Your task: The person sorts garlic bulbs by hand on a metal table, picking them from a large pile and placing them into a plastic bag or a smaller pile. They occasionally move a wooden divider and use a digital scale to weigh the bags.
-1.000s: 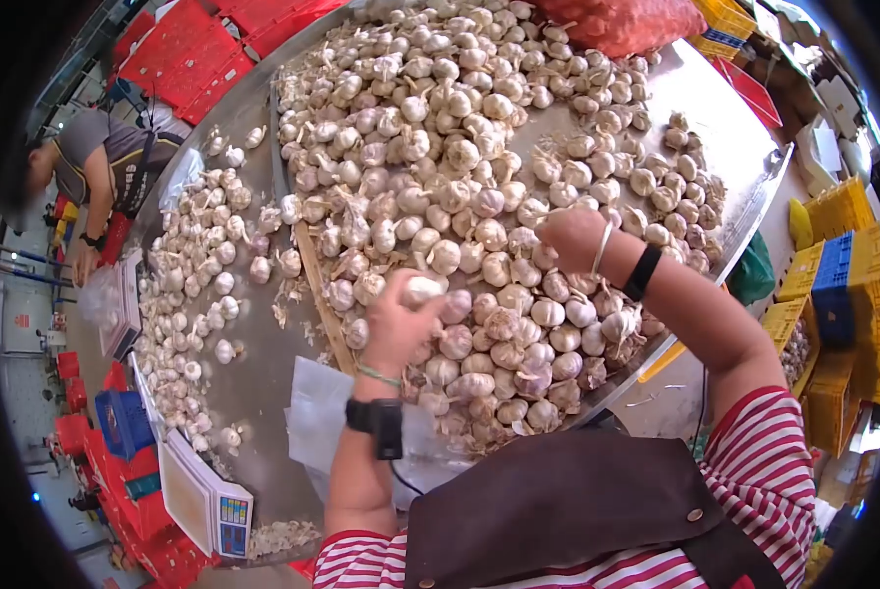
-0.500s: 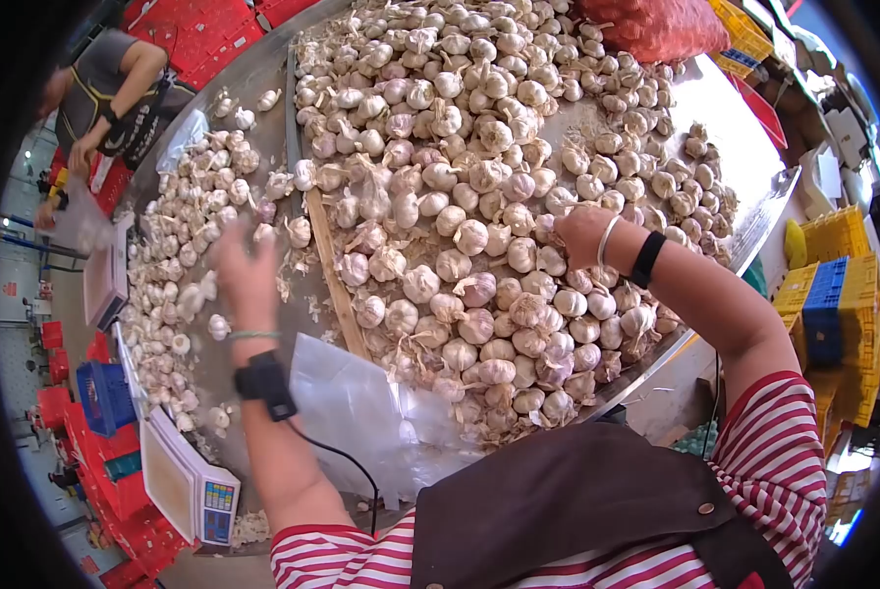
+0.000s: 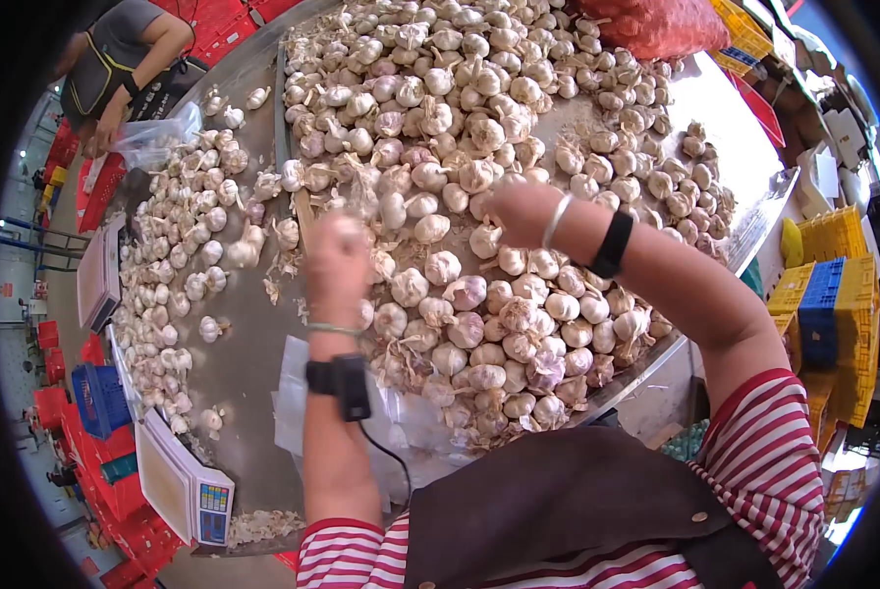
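Observation:
A large heap of garlic bulbs [image 3: 440,265] with papery skins covers the middle of the metal table. My left hand [image 3: 338,260], smeared by motion, is over the left edge of this heap by a wooden strip [image 3: 303,218]. Its fingers cannot be made out. Over the middle of the heap, my right hand [image 3: 524,210] reaches down among the bulbs. It is blurred too, and its fingertips are hidden. A smaller group of whiter garlic bulbs [image 3: 190,245] lies on the left, where one blurred bulb [image 3: 247,245] shows near its right side.
Clear plastic bags [image 3: 386,422] lie at the table's front edge. Two scales [image 3: 170,476] stand along the left side. Behind them, a co-worker's arm [image 3: 150,69] reaches toward another plastic bag [image 3: 155,139]. A red mesh sack [image 3: 656,27] sits at the back right; yellow crates [image 3: 833,314] are stacked right.
My left hand has moved right, from the smaller group to the heap's edge. My right hand has shifted left over the heap. The co-worker's plastic bag has come nearer the table.

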`<state>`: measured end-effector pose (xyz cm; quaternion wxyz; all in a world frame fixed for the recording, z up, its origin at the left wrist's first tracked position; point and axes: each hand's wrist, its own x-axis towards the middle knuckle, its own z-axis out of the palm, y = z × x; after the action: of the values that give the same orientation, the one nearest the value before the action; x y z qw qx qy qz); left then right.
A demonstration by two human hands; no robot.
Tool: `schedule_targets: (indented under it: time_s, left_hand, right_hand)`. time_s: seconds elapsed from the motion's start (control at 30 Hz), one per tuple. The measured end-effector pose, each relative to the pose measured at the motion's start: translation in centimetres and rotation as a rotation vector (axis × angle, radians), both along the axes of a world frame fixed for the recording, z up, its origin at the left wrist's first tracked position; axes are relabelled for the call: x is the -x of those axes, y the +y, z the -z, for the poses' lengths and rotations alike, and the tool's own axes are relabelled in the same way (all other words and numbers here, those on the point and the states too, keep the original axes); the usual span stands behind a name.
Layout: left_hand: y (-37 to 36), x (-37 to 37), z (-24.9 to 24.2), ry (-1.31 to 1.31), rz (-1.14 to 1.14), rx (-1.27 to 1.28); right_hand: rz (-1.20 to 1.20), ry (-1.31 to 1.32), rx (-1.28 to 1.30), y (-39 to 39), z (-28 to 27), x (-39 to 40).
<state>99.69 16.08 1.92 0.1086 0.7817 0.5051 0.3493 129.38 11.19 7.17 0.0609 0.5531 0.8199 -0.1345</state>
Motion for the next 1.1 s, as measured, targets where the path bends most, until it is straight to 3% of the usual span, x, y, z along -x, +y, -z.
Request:
schedule_targets:
  time_s: [0.03, 0.07, 0.13, 0.2, 0.27, 0.3, 0.37, 0.4, 0.47, 0.5, 0.53, 0.57, 0.6, 0.67, 0.73, 0.77, 0.8, 0.87, 0.93, 1.0, 1.03, 1.1]
  left_hand:
    - [0.6, 2.8, -0.6, 0.039, -0.197, 0.013]
    - [0.3, 4.1, -2.1, 0.311, -0.460, -0.182]
    - [-0.5, 3.6, -4.7, 0.421, -0.508, -0.219]
    - [-1.9, 0.9, -4.5, 0.084, -0.087, 0.070]
    - [-4.7, -3.6, -4.0, -0.093, 0.469, 0.264]
    - [-6.2, -6.1, -4.0, 0.380, 0.507, 0.393]
    - [-9.4, -8.4, -0.7, 0.520, 0.499, 0.138]
    - [-9.8, -9.1, 0.4, 0.519, 0.499, 0.144]
    - [-9.7, -10.2, 1.6, 0.585, 0.478, 0.197]
    - [-9.3, -10.3, 1.4, 0.621, 0.477, 0.195]
    - [-8.8, -10.1, 0.9, 0.621, 0.478, 0.192]
    - [-8.4, -9.4, 0.4, 0.484, 0.505, 0.249]
    - [-7.8, -8.5, -0.3, 0.347, 0.527, 0.306]
    - [-5.7, -5.7, -2.2, 0.141, 0.402, 0.197]
    - [-2.4, -2.1, -4.5, 0.081, 0.166, 0.254]
    - [-1.4, -0.5, -5.0, 0.220, -0.068, 0.135]
    - [-0.4, 1.7, -3.5, 0.438, -0.250, -0.313]
    - [-0.8, 2.7, -4.3, 0.382, -0.199, -0.183]
    - [-2.5, 1.9, -3.6, 0.273, 0.156, 0.293]
    - [-5.0, -0.5, -3.2, 0.560, 0.364, 0.584]
    - [-6.1, -1.3, -2.0, 0.556, 0.359, 0.587]
    - [-7.6, -2.0, 1.4, 0.470, 0.300, 0.279]
  right_hand:
    - [0.109, 0.014, 0.183, -1.9, 0.1, 0.2]
    - [0.200, -0.011, 0.238, -3.0, 1.6, 0.6]
    - [0.202, -0.009, 0.109, -4.5, 3.4, 1.4]
    - [0.212, -0.076, 0.155, -4.2, 4.4, 2.0]
    - [0.218, -0.154, 0.199, -3.4, 3.7, 2.5]
    - [0.127, -0.201, 0.268, -2.5, 2.1, 2.6]
    - [0.036, -0.276, 0.394, 0.0, -1.1, 3.3]
    - [0.013, -0.295, 0.315, 1.2, -2.5, 4.3]
    - [0.017, -0.029, 0.177, 3.7, -4.6, 6.2]
    - [0.043, 0.242, 0.182, 4.3, -7.4, 7.5]
    - [-0.029, 0.655, 0.005, 5.1, -8.0, 8.6]
    - [0.273, 0.951, 0.349, 4.9, -8.7, 8.6]
    - [0.270, 0.952, 0.349, 5.2, -8.0, 8.4]
    - [0.052, 0.613, -0.037, 5.6, -4.8, 7.4]
    - [-0.008, 0.205, 0.035, 3.9, -1.8, 5.8]
    - [-0.016, 0.047, 0.078, 2.7, -0.1, 5.3]
    - [0.024, 0.009, 0.097, 1.4, 0.9, 5.0]
    - [-0.038, -0.010, 0.013, -0.4, 3.4, 4.3]
    - [-0.001, 0.052, -0.066, -1.3, 5.5, 4.2]
    - [-0.047, 0.010, -0.085, -0.8, 5.7, 4.3]
    - [-0.056, -0.091, 0.092, -0.3, 4.9, 4.6]
    - [-0.168, -0.317, 0.385, 1.4, 2.1, 6.1]
